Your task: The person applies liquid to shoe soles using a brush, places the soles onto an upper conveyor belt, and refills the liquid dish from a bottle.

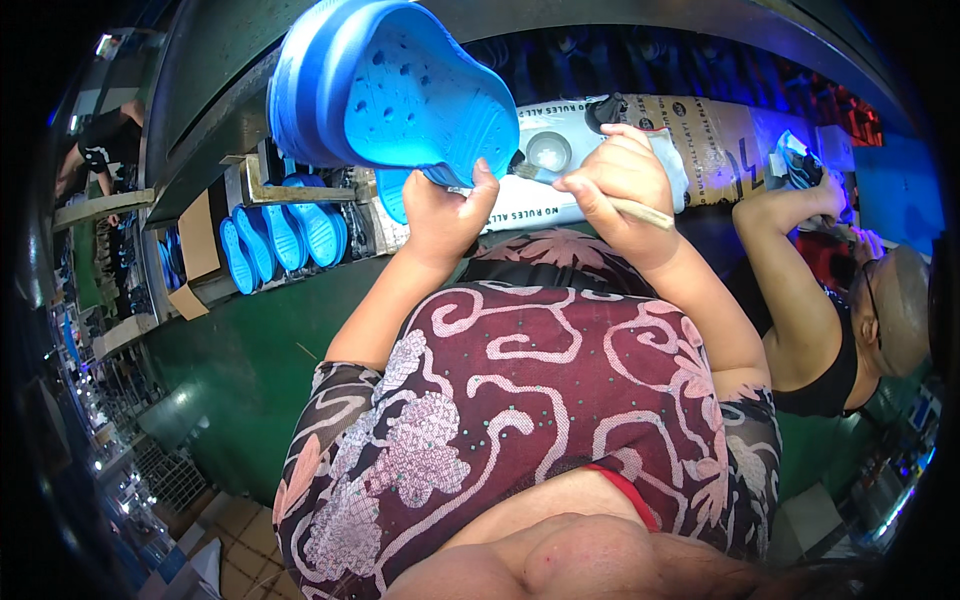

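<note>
My left hand (447, 215) grips the heel end of a light blue foam clog (415, 100), its thumb on the rim. Holes dot the clog's footbed, and its toe points up and left. Another blue foam piece (391, 197) shows just below it, partly hidden. In my right hand (632, 195) is a small brush (645, 214) with a pale wooden handle. The dark bristles are close to the clog's heel edge; I cannot tell if they touch. Beside the bristles sits a round dish (548, 152) holding something whitish, on a pale plastic-covered surface (560, 205).
Several blue soles (285, 235) stand in a box at the left, by a cardboard flap (200, 228). A black object (605, 110) lies beyond my right hand. Brown printed cardboard (715, 150) extends right toward a co-worker (810, 310) handling a shoe (798, 162). A dark metal ledge crosses the far side.
</note>
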